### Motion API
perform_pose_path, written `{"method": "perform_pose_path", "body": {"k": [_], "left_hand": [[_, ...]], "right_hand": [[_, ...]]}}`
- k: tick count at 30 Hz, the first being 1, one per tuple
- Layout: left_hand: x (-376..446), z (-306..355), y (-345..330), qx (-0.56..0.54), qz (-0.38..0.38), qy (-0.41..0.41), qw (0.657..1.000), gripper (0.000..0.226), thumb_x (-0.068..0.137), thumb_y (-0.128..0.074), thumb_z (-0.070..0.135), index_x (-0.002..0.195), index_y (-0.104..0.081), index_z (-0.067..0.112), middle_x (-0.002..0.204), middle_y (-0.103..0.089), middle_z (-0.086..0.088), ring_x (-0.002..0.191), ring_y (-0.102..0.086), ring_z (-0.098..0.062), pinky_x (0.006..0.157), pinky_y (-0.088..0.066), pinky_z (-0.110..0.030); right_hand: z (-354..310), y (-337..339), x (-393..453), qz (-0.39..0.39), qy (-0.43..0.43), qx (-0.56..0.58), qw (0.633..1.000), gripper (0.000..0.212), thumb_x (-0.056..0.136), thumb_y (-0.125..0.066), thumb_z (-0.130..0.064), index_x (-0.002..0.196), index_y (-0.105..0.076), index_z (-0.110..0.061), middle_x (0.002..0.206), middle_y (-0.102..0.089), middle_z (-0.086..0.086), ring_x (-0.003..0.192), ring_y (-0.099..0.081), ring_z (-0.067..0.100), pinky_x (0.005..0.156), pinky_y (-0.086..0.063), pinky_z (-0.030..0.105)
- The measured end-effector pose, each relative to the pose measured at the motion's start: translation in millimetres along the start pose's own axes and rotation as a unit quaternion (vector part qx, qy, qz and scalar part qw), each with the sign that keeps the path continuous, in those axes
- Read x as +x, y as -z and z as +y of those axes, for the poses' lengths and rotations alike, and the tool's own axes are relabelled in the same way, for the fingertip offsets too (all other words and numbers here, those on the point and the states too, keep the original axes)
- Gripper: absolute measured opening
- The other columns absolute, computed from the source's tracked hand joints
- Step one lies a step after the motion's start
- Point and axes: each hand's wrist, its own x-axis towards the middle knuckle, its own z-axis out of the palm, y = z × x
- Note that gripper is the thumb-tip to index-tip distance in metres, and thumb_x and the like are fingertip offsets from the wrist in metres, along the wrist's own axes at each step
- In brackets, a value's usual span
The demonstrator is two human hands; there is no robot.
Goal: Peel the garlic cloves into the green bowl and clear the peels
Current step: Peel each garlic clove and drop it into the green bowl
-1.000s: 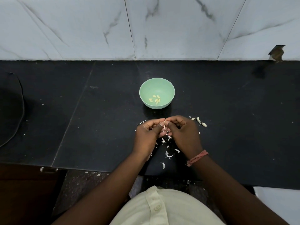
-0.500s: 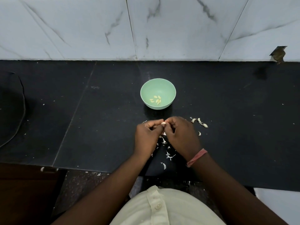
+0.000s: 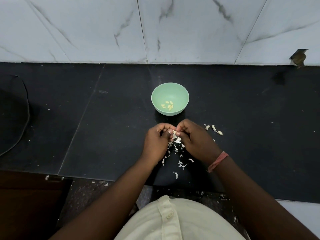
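Both hands (image 3: 176, 141) pinch one garlic clove (image 3: 174, 132).

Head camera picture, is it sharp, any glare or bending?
Head view: dim, even light, no strong glare; wide-angle bending bows the counter edge; green bowl sharp; the clove between left hand and right hand is small and partly hidden.

Black counter (image 3: 107, 135) — marble wall tiles (image 3: 103, 28) (grey-veined) behind.

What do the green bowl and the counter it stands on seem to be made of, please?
Green bowl: probably plastic or melamine, with a matte, even pastel surface and thin rim. Counter: likely polished black stone such as granite, with faint sheen and visible slab seams.
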Motion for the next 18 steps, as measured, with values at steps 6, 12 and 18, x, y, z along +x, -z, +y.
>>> {"method": "perform_pose_path", "body": {"k": [6, 12, 18], "left_hand": [[3, 4, 2, -0.077, -0.069, 0.089, 0.991, 0.014, 0.099, -0.056, 0.000, 0.101, -0.068, -0.008, 0.077, -0.070, -0.010, 0.067, -0.064, -0.011, 0.064, -0.056, -0.022], [7, 11, 9, -0.087, -0.086, 0.140, 0.983, 0.012, 0.097, -0.060, 0.000, 0.096, -0.071, -0.005, 0.074, -0.073, -0.008, 0.064, -0.066, -0.010, 0.063, -0.059, -0.021], [9, 18, 11, -0.105, -0.082, 0.204, 0.970, 0.011, 0.096, -0.060, -0.002, 0.093, -0.071, -0.005, 0.074, -0.070, -0.011, 0.060, -0.064, -0.011, 0.061, -0.060, -0.022]], "right_hand": [[2, 1, -3, -0.082, 0.066, -0.029, 0.994, 0.011, 0.095, -0.053, -0.005, 0.095, -0.047, -0.015, 0.078, -0.048, -0.011, 0.070, -0.046, 0.004, 0.063, -0.035, 0.020], [-4, 3, -4, -0.107, 0.065, -0.010, 0.992, 0.009, 0.100, -0.050, -0.012, 0.094, -0.044, -0.014, 0.077, -0.049, -0.008, 0.067, -0.047, 0.007, 0.061, -0.038, 0.024], [-9, 4, -5, -0.123, 0.067, -0.026, 0.990, 0.006, 0.102, -0.047, -0.014, 0.100, -0.044, -0.010, 0.082, -0.054, 0.002, 0.071, -0.052, 0.017, 0.066, -0.045, 0.042]]}}
